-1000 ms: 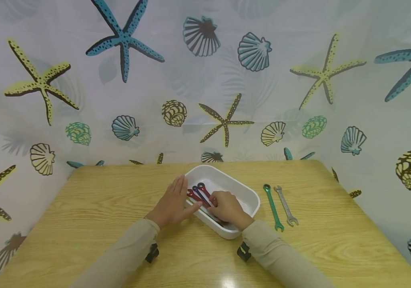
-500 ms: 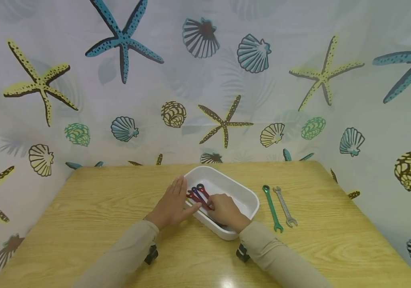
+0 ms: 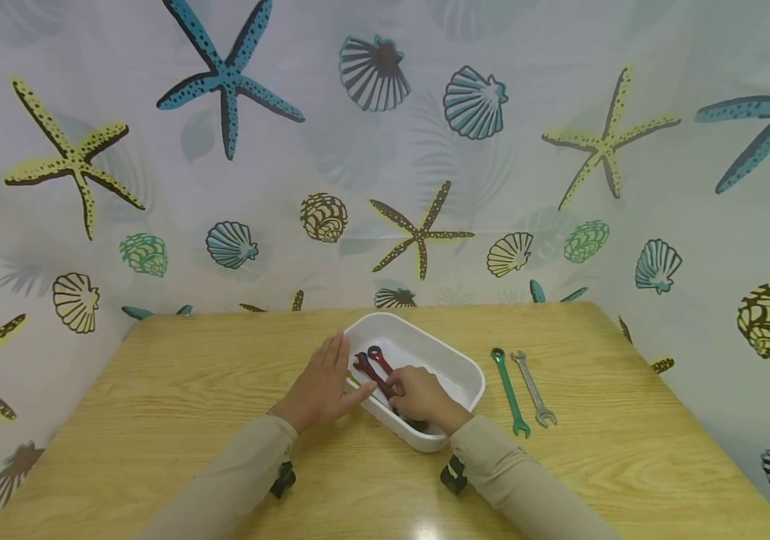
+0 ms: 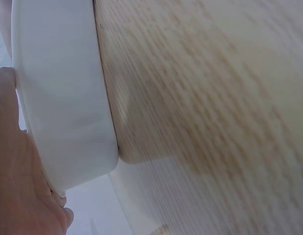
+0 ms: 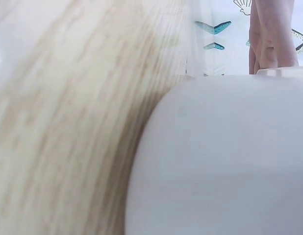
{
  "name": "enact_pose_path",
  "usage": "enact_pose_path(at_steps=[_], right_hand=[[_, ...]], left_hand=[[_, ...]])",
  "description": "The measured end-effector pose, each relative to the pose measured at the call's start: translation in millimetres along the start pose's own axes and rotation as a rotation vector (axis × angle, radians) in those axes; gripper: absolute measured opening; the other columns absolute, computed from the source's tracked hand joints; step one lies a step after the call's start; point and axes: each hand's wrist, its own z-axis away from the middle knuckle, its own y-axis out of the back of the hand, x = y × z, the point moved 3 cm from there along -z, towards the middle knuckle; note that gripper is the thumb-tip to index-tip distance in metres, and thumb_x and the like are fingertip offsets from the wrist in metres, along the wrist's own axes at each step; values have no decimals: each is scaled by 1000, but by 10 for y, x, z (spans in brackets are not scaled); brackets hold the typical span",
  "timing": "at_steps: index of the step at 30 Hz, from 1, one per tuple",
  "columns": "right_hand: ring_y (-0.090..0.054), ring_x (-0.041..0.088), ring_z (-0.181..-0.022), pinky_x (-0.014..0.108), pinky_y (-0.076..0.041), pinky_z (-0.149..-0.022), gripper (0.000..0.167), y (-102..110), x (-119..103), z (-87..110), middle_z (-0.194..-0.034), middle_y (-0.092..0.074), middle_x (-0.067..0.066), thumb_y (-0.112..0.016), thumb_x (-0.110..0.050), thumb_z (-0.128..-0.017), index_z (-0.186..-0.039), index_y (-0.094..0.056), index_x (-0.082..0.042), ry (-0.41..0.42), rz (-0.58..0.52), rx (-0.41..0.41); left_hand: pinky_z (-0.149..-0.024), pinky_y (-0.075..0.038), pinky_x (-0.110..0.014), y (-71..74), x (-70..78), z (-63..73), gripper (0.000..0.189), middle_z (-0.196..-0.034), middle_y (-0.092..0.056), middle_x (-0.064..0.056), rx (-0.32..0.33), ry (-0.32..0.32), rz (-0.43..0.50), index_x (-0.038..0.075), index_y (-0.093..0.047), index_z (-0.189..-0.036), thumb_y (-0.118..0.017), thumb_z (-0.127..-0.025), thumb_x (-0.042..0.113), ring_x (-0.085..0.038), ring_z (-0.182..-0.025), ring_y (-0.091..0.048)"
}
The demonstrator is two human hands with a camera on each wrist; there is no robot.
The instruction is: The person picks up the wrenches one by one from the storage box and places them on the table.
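A white tray (image 3: 448,364) stands aslant on the table, with several wrenches inside. My left hand (image 3: 317,386) rests at its left rim, fingers straight and thumb over the edge. Inside the tray, my right hand (image 3: 421,394) has curled fingers and pinches a red open-ended wrench (image 3: 373,375). A second red wrench (image 3: 378,355), ring end up, lies beside it. Only a bit of a blue wrench (image 3: 364,355) shows under the first red one. Something yellow (image 3: 352,377) peeks out by the left wall. The right hand covers the wrenches' lower ends.
On the table (image 3: 223,390), right of the tray, lie a green wrench (image 3: 510,394) and a silver wrench (image 3: 533,390) side by side. A patterned curtain (image 3: 277,165) hangs behind the table and along both sides.
The red open-ended wrench has shifted right in the tray with my right hand's fingers and now overlaps the blue wrench. My left hand stays at the rim.
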Motion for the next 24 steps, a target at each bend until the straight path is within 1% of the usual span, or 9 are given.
enact_pose_path(at_steps=[6, 10, 16, 20, 24], right_hand=[[-47, 12, -56, 24, -36, -47, 19, -7, 9, -1, -63, -48, -4, -72, -7, -80, -99, -70, -5, -30, -39, -24], [-48, 12, -56, 24, -37, -48, 19, -14, 20, -9, -63, -50, -3, -71, -7, -81, -100, -69, -5, -45, -55, -34], [-51, 13, -61, 24, -42, -53, 16, -10, 24, -6, -69, -55, -1, -71, -5, -81, -97, -68, -4, -92, -100, -42], [-53, 14, -64, 25, -43, -55, 15, 3, 17, -7, -70, -57, 1, -71, -5, -82, -96, -67, -4, -102, -119, -39], [-53, 13, -63, 25, -43, -55, 14, 10, 24, -8, -71, -56, 1, -71, -6, -83, -96, -65, -5, -118, -143, -45]], left_hand=[[-117, -15, -48, -11, -9, 3, 99, -158, -7, -22, -3, -3, 8, -6, -12, -151, -36, -91, 69, -36, -146, -6], [-116, -16, -48, -12, -11, 5, 99, -158, -8, -23, 7, -11, 13, -7, -13, -150, -37, -91, 69, -37, -146, -8], [-116, -17, -48, -30, -20, 6, 98, -157, -9, -25, 22, -27, 4, -8, -13, -150, -36, -92, 68, -38, -146, -9], [-117, -16, -47, -18, -15, 11, 97, -157, -10, -25, 27, -28, 9, -8, -13, -150, -38, -92, 67, -37, -146, -7], [-117, -15, -47, -16, -14, 10, 96, -158, -7, -23, 12, -19, 16, -7, -13, -150, -38, -92, 66, -35, -147, -5]])
